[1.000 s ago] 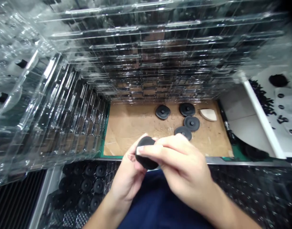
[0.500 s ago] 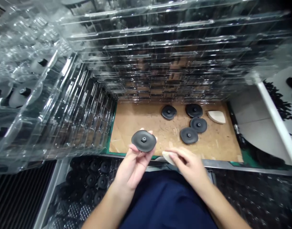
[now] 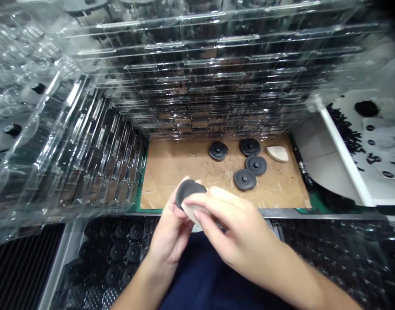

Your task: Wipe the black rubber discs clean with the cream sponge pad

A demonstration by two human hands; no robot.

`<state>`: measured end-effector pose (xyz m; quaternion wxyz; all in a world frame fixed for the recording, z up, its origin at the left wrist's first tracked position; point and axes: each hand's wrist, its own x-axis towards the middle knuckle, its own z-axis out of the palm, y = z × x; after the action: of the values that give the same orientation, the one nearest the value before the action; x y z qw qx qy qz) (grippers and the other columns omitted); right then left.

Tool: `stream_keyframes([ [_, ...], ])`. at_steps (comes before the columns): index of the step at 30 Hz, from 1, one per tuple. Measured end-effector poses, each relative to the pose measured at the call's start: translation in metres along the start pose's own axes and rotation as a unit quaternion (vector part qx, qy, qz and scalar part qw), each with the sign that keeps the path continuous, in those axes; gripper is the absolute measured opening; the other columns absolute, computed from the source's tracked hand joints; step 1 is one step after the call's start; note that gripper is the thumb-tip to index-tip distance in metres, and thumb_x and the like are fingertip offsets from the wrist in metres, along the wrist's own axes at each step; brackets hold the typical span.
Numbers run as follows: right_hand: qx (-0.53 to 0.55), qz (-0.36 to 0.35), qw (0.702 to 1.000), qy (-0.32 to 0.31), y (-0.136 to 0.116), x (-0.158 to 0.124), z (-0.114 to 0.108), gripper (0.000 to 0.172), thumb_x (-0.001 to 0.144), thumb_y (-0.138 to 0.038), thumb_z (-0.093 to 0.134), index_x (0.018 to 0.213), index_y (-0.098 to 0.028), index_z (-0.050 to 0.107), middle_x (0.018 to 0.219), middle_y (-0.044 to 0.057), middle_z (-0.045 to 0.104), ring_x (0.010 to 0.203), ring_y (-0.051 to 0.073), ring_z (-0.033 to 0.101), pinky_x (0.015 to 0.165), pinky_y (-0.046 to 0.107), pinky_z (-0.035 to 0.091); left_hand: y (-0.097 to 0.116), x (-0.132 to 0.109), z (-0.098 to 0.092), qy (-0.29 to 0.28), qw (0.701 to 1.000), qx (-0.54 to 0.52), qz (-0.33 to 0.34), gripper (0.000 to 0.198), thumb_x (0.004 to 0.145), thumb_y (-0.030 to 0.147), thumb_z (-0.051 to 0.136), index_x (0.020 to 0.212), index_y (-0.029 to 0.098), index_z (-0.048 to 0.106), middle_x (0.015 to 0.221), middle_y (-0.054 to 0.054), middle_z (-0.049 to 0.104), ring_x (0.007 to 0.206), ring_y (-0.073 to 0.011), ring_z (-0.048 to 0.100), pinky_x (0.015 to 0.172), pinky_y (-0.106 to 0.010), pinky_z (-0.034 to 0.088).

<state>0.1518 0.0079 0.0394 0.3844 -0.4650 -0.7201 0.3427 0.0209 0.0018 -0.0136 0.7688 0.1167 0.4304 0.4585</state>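
Note:
My left hand (image 3: 172, 226) grips a black rounded disc (image 3: 188, 189) from below, near the front edge of the cardboard (image 3: 174, 163). Pinched in my right hand (image 3: 231, 221) is a cream wedge-shaped pad (image 3: 191, 212), which meets the disc at its near side. My right fingers cover part of the disc, including its middle. Farther back and to the right, several similar black discs (image 3: 245, 179) with a small raised hub lie on the cardboard. Another cream wedge-shaped pad (image 3: 277, 153) lies to the right of them.
Tall stacks of clear plastic trays (image 3: 197, 82) rise behind the cardboard, with more trays (image 3: 87, 142) at the left. A white panel (image 3: 346, 150) borders the right side, with small black parts (image 3: 346, 125) beyond it. Below left, a tray holds several black round parts (image 3: 116, 252).
My right hand has come left and up, bringing the cream pad onto the black disc. The disc is now tilted in my left hand. The view has shifted somewhat to the right.

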Motion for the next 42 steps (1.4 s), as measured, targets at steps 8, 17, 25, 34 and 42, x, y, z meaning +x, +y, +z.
stream_keyframes([
  [8, 0.013, -0.031, 0.999, 0.032, 0.003, 0.0, -0.008, 0.022, 0.091, -0.008, 0.048, 0.104, -0.008, 0.067, 0.088, 0.007, 0.067, 0.083, 0.014, 0.062, 0.079, 0.023, 0.051, 0.005, 0.003, 0.011, -0.039, 0.998, -0.001, -0.052, 0.049, 0.056, 0.031, 0.087, 0.101, 0.021, 0.071, 0.103, -0.005, 0.074, 0.094, -0.0197, 0.069, 0.083, -0.024, 0.056],
  [17, -0.142, -0.02, 0.987, 0.078, 0.021, -0.014, -0.025, 0.027, 0.092, -0.007, 0.047, 0.104, -0.016, 0.069, 0.087, 0.005, 0.069, 0.077, 0.016, 0.061, 0.071, 0.029, 0.048, 0.007, 0.004, 0.007, -0.101, 0.993, -0.03, -0.059, 0.053, 0.062, 0.031, 0.084, 0.111, 0.02, 0.069, 0.105, -0.001, 0.074, 0.094, -0.0125, 0.068, 0.086, -0.017, 0.051],
  [25, 0.092, 0.232, 0.96, 0.13, 0.073, -0.029, 0.006, 0.021, 0.09, -0.03, 0.055, 0.102, -0.021, 0.069, 0.099, 0.006, 0.071, 0.083, 0.018, 0.066, 0.069, 0.028, 0.053, 0.017, -0.005, -0.002, -0.126, 0.988, -0.035, -0.076, 0.059, 0.058, 0.039, 0.084, 0.113, 0.025, 0.069, 0.118, -0.006, 0.072, 0.098, -0.0223, 0.071, 0.087, -0.024, 0.053],
  [34, 0.03, 0.215, 0.967, 0.136, 0.062, -0.048, 0.009, 0.018, 0.088, -0.024, 0.058, 0.099, -0.023, 0.072, 0.089, 0.003, 0.072, 0.066, 0.015, 0.061, 0.058, 0.026, 0.049, 0.015, -0.008, -0.011, -0.157, 0.985, -0.034, -0.056, 0.05, 0.064, 0.038, 0.082, 0.111, 0.027, 0.07, 0.111, -0.002, 0.074, 0.1, -0.0199, 0.07, 0.091, -0.025, 0.051],
  [42, -0.042, -0.029, 0.998, 0.032, 0.033, -0.002, -0.007, 0.024, 0.091, -0.012, 0.05, 0.102, -0.022, 0.069, 0.092, 0.003, 0.073, 0.083, 0.016, 0.065, 0.076, 0.029, 0.049, 0.009, -0.011, -0.013, -0.08, 0.997, -0.005, -0.012, 0.056, 0.06, 0.038, 0.084, 0.113, 0.025, 0.069, 0.108, -0.002, 0.074, 0.098, -0.0141, 0.067, 0.083, -0.017, 0.05],
])
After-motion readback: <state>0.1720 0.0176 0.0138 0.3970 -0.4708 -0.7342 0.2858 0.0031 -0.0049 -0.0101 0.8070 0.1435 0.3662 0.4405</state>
